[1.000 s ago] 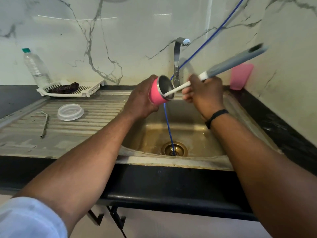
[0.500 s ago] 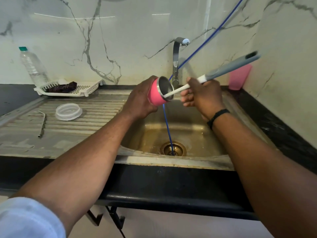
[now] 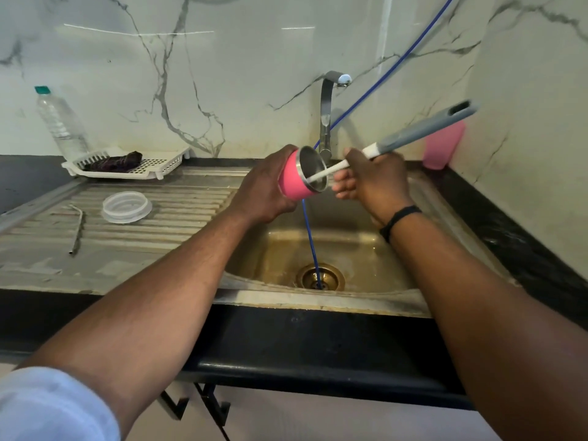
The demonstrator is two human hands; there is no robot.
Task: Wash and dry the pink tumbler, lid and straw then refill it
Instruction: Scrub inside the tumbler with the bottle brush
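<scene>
Left hand: fingers wrapped round the pink tumbler, which is held over the sink on its side, steel mouth turned toward the right hand.

Right hand: fingers curled round the bottle brush where its white stem meets the grey handle. The stem runs down-left into the tumbler's mouth; the brush head is hidden inside. The handle slants up and to the right, with a hanging slot at its end.

Lid: clear, round, lying flat on the ribbed draining board left of the sink, well apart from the tumbler.

Straw: metal, bent near its top, lying on the draining board just left of the lid, not touching it.

Tap: chrome, at the back of the sink, behind the tumbler. Whether water runs cannot be told.

Blue hose: thin, coming down from the upper right along the wall, passing behind the hands and ending in the drain.

White drainer tray: at the back of the draining board, against the marble wall, with a dark cloth lying in it.

Plastic bottle: clear, green cap, upright behind the tray's left end.

Pink cup: upright on the black tabletop in the right back corner, partly behind the brush handle.

Black band: on the right wrist.

White sleeve: on the left arm, lower left corner.
</scene>
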